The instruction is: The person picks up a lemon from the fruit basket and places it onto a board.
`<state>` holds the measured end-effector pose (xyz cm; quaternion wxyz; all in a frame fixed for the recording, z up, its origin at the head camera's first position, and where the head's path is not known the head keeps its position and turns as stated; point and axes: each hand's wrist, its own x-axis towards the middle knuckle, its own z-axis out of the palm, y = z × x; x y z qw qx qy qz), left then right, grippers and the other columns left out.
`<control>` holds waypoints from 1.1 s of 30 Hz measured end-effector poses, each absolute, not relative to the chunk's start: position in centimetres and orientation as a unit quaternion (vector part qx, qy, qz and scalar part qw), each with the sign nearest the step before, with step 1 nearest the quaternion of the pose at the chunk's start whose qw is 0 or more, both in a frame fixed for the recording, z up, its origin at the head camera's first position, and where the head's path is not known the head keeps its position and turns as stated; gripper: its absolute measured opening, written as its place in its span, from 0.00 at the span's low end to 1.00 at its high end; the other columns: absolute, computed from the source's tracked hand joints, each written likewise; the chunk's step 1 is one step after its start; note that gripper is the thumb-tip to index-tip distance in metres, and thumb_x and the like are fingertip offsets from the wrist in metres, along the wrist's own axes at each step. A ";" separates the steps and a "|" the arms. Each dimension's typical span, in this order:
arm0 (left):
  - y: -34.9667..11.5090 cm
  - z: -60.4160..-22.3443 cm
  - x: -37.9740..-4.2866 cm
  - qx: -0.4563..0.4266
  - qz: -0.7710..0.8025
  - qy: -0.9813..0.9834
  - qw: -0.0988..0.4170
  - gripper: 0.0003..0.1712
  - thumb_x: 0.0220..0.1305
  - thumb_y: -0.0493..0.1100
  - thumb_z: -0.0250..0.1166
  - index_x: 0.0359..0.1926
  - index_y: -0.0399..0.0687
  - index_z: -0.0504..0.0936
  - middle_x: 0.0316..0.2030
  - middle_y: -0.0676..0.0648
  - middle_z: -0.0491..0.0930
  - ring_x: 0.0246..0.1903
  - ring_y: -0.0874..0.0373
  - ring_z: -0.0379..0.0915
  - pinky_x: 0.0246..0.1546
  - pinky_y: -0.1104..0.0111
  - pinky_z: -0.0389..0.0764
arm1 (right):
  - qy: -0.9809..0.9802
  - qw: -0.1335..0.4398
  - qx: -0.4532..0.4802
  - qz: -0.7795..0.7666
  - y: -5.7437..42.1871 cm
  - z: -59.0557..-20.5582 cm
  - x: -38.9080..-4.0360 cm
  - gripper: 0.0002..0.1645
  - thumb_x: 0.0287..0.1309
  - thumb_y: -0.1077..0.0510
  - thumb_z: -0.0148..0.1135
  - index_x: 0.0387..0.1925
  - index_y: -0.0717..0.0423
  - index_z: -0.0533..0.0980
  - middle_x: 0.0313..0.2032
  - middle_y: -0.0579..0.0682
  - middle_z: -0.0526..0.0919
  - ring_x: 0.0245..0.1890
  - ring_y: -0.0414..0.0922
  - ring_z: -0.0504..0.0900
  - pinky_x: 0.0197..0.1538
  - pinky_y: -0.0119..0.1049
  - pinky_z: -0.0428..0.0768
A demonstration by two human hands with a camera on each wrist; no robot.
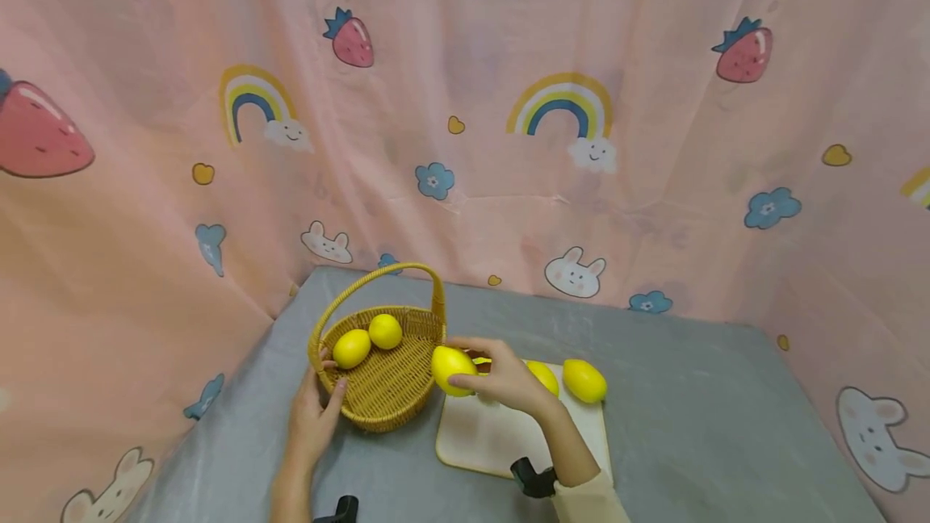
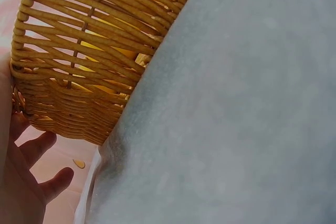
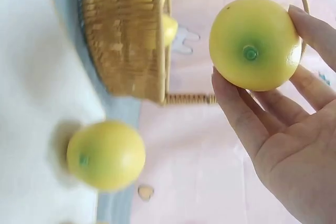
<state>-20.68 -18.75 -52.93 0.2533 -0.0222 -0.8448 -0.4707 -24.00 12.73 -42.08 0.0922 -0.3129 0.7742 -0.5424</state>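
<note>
In the head view, a yellow lemon (image 1: 452, 370) is gripped in my right hand (image 1: 501, 378), above the board's left edge and beside the basket's right rim. The right wrist view shows this lemon (image 3: 254, 45) held between thumb and fingers, its green-tinged end toward the camera. My left hand (image 1: 314, 414) holds the left rim of the woven basket (image 1: 392, 414), its thumb on the near side. In the left wrist view some of its fingers (image 2: 58, 183) extend below the basket wall. Inside the basket lie two lemons, a left one (image 1: 352, 349) and a right one (image 1: 385, 331).
A white board (image 1: 479, 434) with a tan edge lies right of the basket. On its far part are a lemon (image 1: 541, 378), partly hidden by the right hand, and another lemon (image 1: 584, 381) at the right corner. A patterned pink curtain (image 1: 494, 216) hangs behind the grey table (image 1: 697, 426).
</note>
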 end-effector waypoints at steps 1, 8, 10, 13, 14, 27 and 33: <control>-18.8 -53.0 -20.7 -0.023 -0.470 -0.845 0.254 0.26 0.71 0.37 0.62 0.66 0.37 0.67 0.64 0.37 0.71 0.68 0.41 0.62 0.64 0.75 0.55 | 0.775 0.091 -0.311 -0.543 13.3 -42.1 -23.9 0.30 0.62 0.59 0.68 0.64 0.62 0.74 0.60 0.57 0.78 0.52 0.53 0.78 0.54 0.44 0.79; -18.7 -53.1 -20.9 -0.035 -0.474 -0.839 0.265 0.28 0.70 0.36 0.62 0.68 0.36 0.66 0.61 0.35 0.73 0.67 0.40 0.63 0.62 0.85 0.50 | 0.798 0.077 -0.276 -0.531 17.2 -43.1 -23.4 0.30 0.61 0.57 0.70 0.63 0.61 0.75 0.60 0.56 0.79 0.52 0.54 0.77 0.53 0.43 0.79; -18.7 -53.0 -20.8 -0.036 -0.478 -0.836 0.266 0.27 0.70 0.36 0.62 0.66 0.35 0.67 0.63 0.35 0.71 0.67 0.40 0.62 0.61 0.86 0.49 | 0.806 0.072 -0.270 -0.522 18.2 -43.4 -23.2 0.30 0.61 0.57 0.70 0.62 0.62 0.75 0.59 0.57 0.79 0.53 0.55 0.77 0.54 0.46 0.79; -18.6 -52.9 -20.7 -0.031 -0.482 -0.835 0.264 0.25 0.70 0.36 0.62 0.64 0.35 0.68 0.65 0.36 0.70 0.68 0.40 0.62 0.61 0.85 0.50 | 0.816 0.066 -0.264 -0.511 19.7 -43.9 -22.8 0.30 0.61 0.56 0.70 0.62 0.63 0.75 0.60 0.59 0.79 0.53 0.56 0.78 0.54 0.49 0.79; -18.6 -52.9 -20.7 -0.028 -0.482 -0.835 0.262 0.25 0.70 0.36 0.62 0.64 0.35 0.68 0.65 0.36 0.70 0.68 0.40 0.62 0.61 0.84 0.51 | 0.817 0.065 -0.261 -0.510 20.2 -44.0 -22.6 0.30 0.61 0.56 0.70 0.62 0.63 0.75 0.60 0.59 0.78 0.53 0.56 0.78 0.53 0.48 0.79; -18.6 -53.0 -20.7 -0.027 -0.476 -0.841 0.255 0.26 0.71 0.37 0.62 0.66 0.36 0.67 0.64 0.36 0.71 0.67 0.41 0.63 0.64 0.76 0.56 | 0.848 0.083 -0.222 -0.473 25.4 -46.2 -20.6 0.30 0.60 0.55 0.71 0.59 0.67 0.75 0.58 0.66 0.77 0.50 0.59 0.77 0.45 0.42 0.81; -18.6 -53.0 -20.6 -0.028 -0.478 -0.839 0.260 0.23 0.71 0.38 0.62 0.63 0.34 0.69 0.68 0.36 0.67 0.68 0.40 0.62 0.61 0.85 0.50 | 0.857 0.090 -0.222 -0.456 26.2 -46.8 -20.1 0.31 0.57 0.55 0.73 0.58 0.68 0.76 0.55 0.63 0.79 0.49 0.58 0.78 0.47 0.42 0.80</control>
